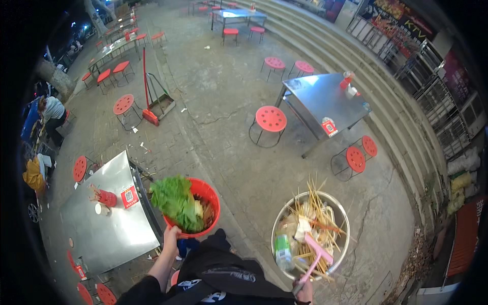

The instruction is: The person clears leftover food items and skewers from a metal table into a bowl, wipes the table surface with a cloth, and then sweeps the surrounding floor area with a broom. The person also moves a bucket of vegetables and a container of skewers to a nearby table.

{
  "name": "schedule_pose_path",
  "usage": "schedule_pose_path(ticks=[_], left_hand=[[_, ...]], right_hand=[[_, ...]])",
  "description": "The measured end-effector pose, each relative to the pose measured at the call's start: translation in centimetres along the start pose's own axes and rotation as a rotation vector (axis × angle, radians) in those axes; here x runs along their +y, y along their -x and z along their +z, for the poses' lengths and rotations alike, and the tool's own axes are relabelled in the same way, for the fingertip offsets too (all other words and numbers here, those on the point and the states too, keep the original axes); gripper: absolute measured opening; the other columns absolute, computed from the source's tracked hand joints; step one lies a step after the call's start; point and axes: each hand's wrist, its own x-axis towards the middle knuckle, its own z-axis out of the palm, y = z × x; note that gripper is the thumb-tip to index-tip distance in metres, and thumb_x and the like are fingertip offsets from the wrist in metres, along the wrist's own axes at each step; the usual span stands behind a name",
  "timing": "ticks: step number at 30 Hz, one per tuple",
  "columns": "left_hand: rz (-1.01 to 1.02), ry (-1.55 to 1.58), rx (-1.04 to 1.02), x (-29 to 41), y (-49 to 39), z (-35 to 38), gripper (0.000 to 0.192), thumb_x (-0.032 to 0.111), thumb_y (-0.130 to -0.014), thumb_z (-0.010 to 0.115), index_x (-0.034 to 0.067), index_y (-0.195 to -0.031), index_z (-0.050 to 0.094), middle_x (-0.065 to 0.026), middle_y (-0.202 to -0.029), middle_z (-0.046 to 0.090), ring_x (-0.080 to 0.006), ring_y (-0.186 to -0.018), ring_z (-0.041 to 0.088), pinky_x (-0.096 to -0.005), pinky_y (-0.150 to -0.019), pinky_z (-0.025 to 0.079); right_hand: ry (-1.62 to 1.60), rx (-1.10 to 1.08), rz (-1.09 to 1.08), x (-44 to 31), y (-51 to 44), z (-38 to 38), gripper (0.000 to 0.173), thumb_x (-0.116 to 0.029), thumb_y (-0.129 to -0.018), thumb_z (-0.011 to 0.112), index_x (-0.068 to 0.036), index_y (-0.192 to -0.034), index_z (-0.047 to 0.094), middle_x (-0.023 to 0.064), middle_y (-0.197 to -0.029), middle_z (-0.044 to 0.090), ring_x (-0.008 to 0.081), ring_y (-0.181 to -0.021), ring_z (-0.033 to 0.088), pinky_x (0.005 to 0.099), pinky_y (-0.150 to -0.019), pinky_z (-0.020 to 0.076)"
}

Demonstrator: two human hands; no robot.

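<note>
My left hand point(172, 240) grips the rim of a red plastic bucket point(214, 194). Green leafy lettuce point(177, 206) fills one side of it and overhangs the edge; darker food scraps lie beside the leaves. My right hand point(304, 292) is at the near rim of a round metal basin point(346, 225), closed around the rim and the handle of a pink squeegee point(320, 249). The squeegee's head rests on the basin's contents. Inside are many used bamboo skewers point(314, 198), crumpled white tissues point(302, 228) and a plastic bottle with a green label point(283, 251).
To the left stands a metal table point(110, 236) with a red skewer holder point(105, 197) and a paper cup point(101, 209). Another metal table point(324, 95) and a red stool point(270, 118) are ahead. Beyond are a broom point(150, 116) and dustpan point(166, 105). Steps point(396, 133) run along the right. A person point(53, 114) bends at far left.
</note>
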Motion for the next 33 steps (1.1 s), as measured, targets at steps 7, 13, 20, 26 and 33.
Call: schedule_pose_path(ticks=[7,13,20,26,33], left_hand=[[-0.058,-0.067,-0.113,5.5,-10.3,10.8,0.024,0.005,-0.075,0.053,0.003,-0.099,0.053,-0.006,-0.082,0.057,-0.0183,-0.068,0.06,-0.0293,-0.065,0.051],[-0.035,-0.154,-0.157,6.0,-14.4,16.8,0.026,0.003,-0.073,0.053,0.002,-0.099,0.054,-0.0061,-0.083,0.059,-0.0168,-0.072,0.061,-0.0284,-0.07,0.05],[-0.149,-0.163,-0.281,2.7,-23.9,20.2,0.037,0.003,-0.071,0.054,0.001,-0.108,0.054,-0.0046,-0.088,0.059,-0.0138,-0.079,0.055,-0.0258,-0.072,0.046],[-0.207,-0.149,-0.397,-4.4,-28.8,22.2,0.029,0.005,-0.075,0.054,0.003,-0.104,0.054,-0.0057,-0.085,0.059,-0.0167,-0.074,0.058,-0.0285,-0.07,0.048],[-0.435,-0.072,-0.572,-10.8,-38.2,24.6,0.025,0.011,-0.08,0.058,0.005,-0.104,0.057,-0.0063,-0.089,0.061,-0.0158,-0.078,0.057,-0.029,-0.072,0.046]], right_hand=[[0.036,0.127,0.135,-3.5,-1.0,13.1,0.014,-0.021,-0.088,0.06,-0.009,-0.088,0.053,0.0035,-0.059,0.047,0.0185,-0.045,0.049,0.0295,-0.042,0.0465],[0.037,0.044,0.131,-4.6,-3.7,14.2,0.026,-0.03,-0.093,0.056,-0.005,-0.094,0.052,0.0074,-0.072,0.053,0.0218,-0.05,0.053,0.0309,-0.04,0.0461],[0.187,0.149,-0.028,-3.6,-2.5,23.1,0.018,-0.02,-0.09,0.055,-0.003,-0.095,0.051,0.0113,-0.061,0.053,0.0217,-0.046,0.052,0.0283,-0.041,0.0442],[0.185,0.19,-0.091,0.8,1.8,28.7,0.018,-0.02,-0.092,0.054,-0.004,-0.093,0.048,0.0068,-0.06,0.048,0.0191,-0.043,0.048,0.0279,-0.037,0.0388],[0.31,0.099,-0.184,8.3,-0.4,41.8,0.013,-0.011,-0.087,0.061,-0.001,-0.087,0.053,0.0075,-0.061,0.053,0.0194,-0.048,0.054,0.0308,-0.042,0.0445]])
